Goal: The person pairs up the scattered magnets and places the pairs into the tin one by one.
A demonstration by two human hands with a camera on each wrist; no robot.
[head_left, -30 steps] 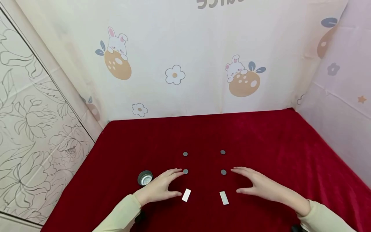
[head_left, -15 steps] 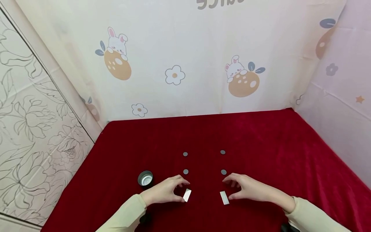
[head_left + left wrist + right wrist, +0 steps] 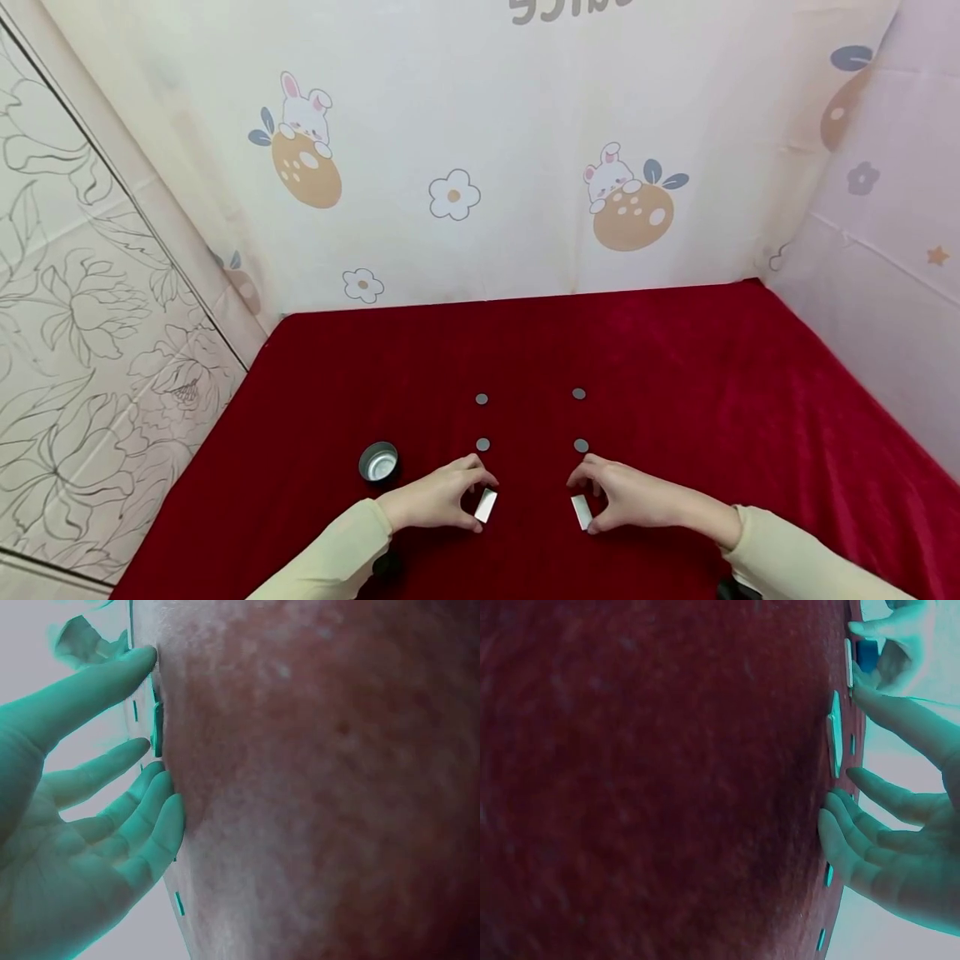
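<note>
Drawn inward and bent since a second ago, with left hand (image 3: 442, 496) and right hand (image 3: 630, 497) alike: no longer spread wide beside the white strips, but curved around them. Now at left strip (image 3: 486, 505) with thumb by the near end and fingers by the far end — likewise at right strip (image 3: 582, 512). Cannot tell whether pinched or merely framed between thumb and fingers, for lack of any clear sight of contact. Apparently flat on red cloth (image 3: 675, 358) in both cases, slanting closer together at the far ends. Left in place beyond the strips, in two pairs: four grey discs (image 3: 483, 445). Left alone near the left wrist: metal tin (image 3: 381, 464). Judging by this shift, past the approach and busy with both strips together — apparently without lifting yet.
</note>
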